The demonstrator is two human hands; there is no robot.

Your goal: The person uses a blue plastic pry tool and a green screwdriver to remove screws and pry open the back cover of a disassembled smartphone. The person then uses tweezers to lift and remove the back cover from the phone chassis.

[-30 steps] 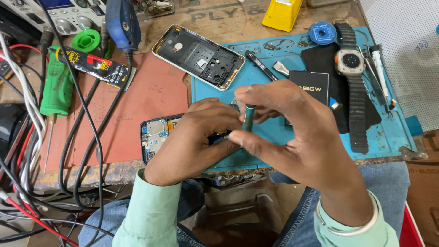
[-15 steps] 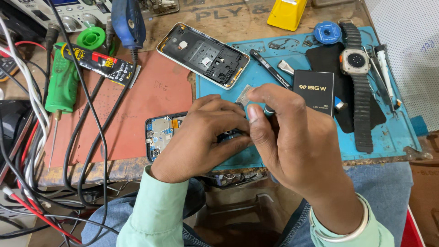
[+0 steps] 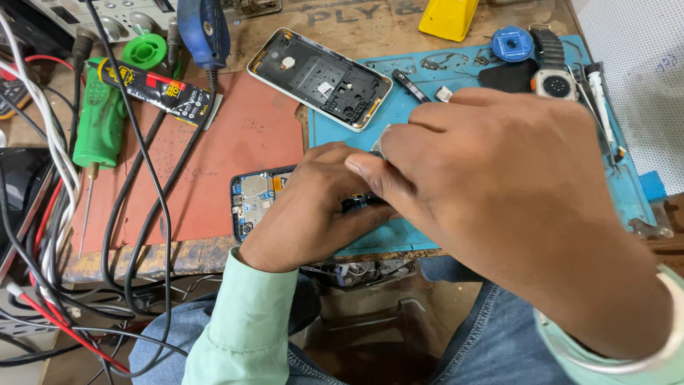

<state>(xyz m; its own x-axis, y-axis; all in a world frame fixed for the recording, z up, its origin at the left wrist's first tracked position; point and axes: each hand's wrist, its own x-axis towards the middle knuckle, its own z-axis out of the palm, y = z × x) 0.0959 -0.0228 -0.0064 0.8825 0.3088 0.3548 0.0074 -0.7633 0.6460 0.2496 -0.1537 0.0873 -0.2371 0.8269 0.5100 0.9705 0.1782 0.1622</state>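
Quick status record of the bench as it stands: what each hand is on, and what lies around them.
left hand: pressing down on the opened phone, circuit side up
right hand: over the phone's right part, fingertips pinching a small tool, mostly hidden
surface: phone straddles the red mat and blue mat
behind: empty phone frame
left side: green screwdriver, black glue tube, cables
right side: smartwatch

Electronics repair workshop. A worn wooden bench (image 3: 370,28) carries a blue repair mat (image 3: 613,178); left of the mat lie a green soldering iron (image 3: 100,121), tangled cables (image 3: 43,235) and an opened phone shell (image 3: 320,78).
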